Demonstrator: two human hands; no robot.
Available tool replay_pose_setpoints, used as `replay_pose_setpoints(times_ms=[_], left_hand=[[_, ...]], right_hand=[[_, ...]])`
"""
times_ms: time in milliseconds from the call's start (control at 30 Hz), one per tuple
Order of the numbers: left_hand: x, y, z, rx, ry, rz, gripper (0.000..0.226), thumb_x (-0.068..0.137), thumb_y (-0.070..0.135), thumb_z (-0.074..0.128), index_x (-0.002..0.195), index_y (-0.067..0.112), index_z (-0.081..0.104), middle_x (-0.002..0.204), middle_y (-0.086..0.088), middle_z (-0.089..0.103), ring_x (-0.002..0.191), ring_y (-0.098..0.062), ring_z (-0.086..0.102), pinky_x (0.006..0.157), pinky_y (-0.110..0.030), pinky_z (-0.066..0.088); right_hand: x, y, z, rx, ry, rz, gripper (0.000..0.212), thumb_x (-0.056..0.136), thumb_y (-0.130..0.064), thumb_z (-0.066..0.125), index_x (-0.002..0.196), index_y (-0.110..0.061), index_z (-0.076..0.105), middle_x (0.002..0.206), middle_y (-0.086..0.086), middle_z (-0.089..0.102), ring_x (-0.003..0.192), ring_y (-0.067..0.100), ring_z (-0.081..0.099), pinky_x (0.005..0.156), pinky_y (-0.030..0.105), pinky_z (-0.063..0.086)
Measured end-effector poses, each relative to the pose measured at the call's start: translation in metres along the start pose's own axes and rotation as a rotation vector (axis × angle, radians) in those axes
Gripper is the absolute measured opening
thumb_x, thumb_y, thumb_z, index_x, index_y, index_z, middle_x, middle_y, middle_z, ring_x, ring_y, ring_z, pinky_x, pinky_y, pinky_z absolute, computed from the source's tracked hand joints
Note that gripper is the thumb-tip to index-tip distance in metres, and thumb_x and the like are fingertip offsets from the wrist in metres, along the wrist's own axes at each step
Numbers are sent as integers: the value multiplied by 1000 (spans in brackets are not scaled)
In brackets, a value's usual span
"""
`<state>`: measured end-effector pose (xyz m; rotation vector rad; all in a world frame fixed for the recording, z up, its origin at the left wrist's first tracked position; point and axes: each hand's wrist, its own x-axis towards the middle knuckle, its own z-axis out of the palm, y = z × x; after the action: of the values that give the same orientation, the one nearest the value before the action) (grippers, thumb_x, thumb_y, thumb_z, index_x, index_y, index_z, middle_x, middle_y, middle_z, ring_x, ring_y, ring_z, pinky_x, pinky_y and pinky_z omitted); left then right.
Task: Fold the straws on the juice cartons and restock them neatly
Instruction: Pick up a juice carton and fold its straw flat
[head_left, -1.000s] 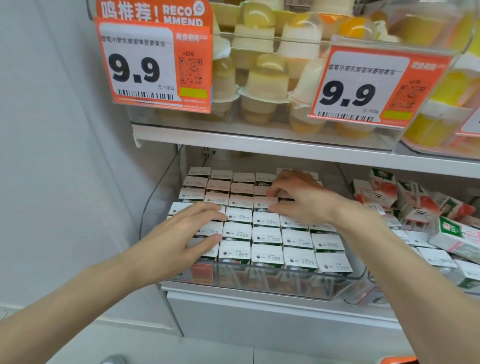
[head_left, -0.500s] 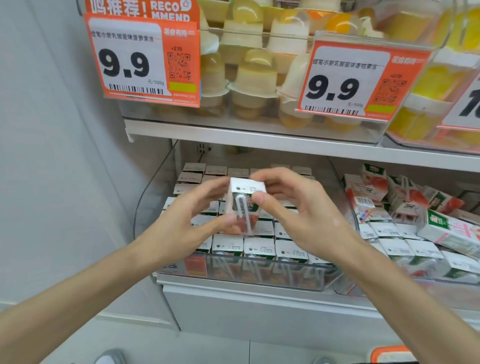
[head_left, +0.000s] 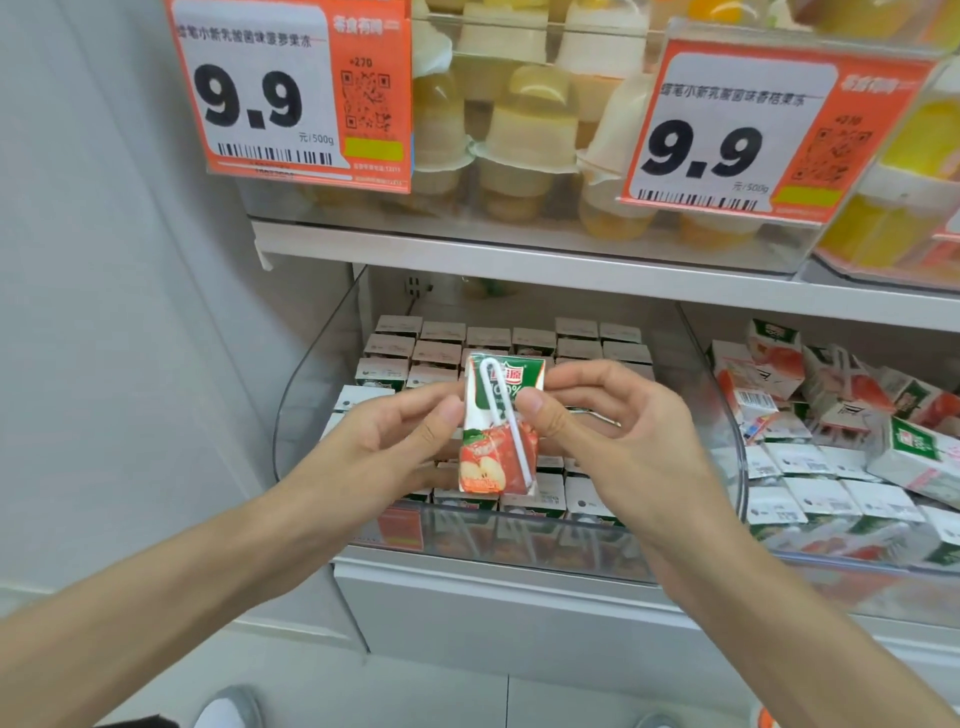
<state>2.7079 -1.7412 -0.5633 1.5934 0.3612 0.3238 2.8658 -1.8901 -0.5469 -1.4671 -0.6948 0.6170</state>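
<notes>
Fingers (head_left: 439, 418) pinch a carton (head_left: 485, 467) (straw (head_left: 521, 452) attached), seemingly over the carton-packed bin (head_left: 519, 540).

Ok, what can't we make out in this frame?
Head view only:
Back of the juice carton: faces away from the camera.
Fingers of the left hand and right hand behind it: hidden by the carton.
Middle rows in the clear bin: covered by both hands.
Small print on the price tag: too small, blurred.
Loose cartons at right: cut off by the frame edge.
</notes>
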Motion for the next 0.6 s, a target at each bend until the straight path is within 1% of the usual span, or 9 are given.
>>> replay_pose_setpoints(times_ms=[167,233,300,367,433,467,533,567,600], left_hand=[[-3,-2,0,-142,-82,-42,34,111,39,50,140,43,66,138,0,72,126,-23,70,101,-27,58],[-4,-1,-1,-204,-99,-74,34,109,43,53,140,41,68,139,-2,72,126,-24,71,95,-26,60],[-6,1,-2,-259,-109,-120,37,104,45,53,135,37,72,137,-4,73,123,-26,72,92,-27,61],[-7,2,-4,-268,-127,-158,35,105,46,55,131,34,75,134,-6,75,122,-27,73,92,-27,62],[-9,4,-6,-250,-140,-172,35,107,44,55,130,29,75,130,-9,76,120,-29,74,84,-22,61],[-10,5,-7,-243,-138,-166,34,108,42,55,131,27,75,129,-11,77,119,-29,75,80,-20,61],[-10,5,-9,-234,-106,-147,34,107,38,54,129,25,76,127,-13,77,116,-30,76,76,-21,61],[-10,5,-9,-224,-86,-137,34,106,37,53,128,26,76,126,-12,78,114,-30,77,76,-22,62],[-10,4,-10,-213,-70,-128,34,105,36,53,128,25,76,126,-11,78,114,-29,77,76,-22,62]], right_hand=[[-6,2,5,125,-6,28,36,74,-34,86,100,-10,78,96,1,84,84,17,81,71,17,60],[-7,3,7,158,-26,39,36,76,-31,85,100,-6,77,98,3,84,87,20,82,74,19,61],[-9,4,9,134,-28,38,33,79,-30,85,99,-5,77,100,0,84,90,21,82,82,27,64],[-9,6,11,90,-26,43,22,84,-28,83,98,-11,80,103,-5,83,94,18,81,90,33,63],[-9,8,14,33,-34,43,14,88,-30,82,99,-21,83,106,-9,83,100,16,79,91,33,62],[-9,8,14,-5,-39,35,16,87,-35,81,100,-26,84,107,-10,82,102,14,77,88,29,62],[-9,8,17,-69,-66,18,30,79,-49,82,105,-35,84,106,-14,78,102,12,74,80,20,60],[-10,8,18,-84,-88,14,37,74,-53,84,108,-39,82,103,-14,75,100,13,73,79,18,59],[-11,9,20,-92,-115,13,41,72,-53,87,111,-42,81,101,-12,72,97,14,72,79,20,60]])
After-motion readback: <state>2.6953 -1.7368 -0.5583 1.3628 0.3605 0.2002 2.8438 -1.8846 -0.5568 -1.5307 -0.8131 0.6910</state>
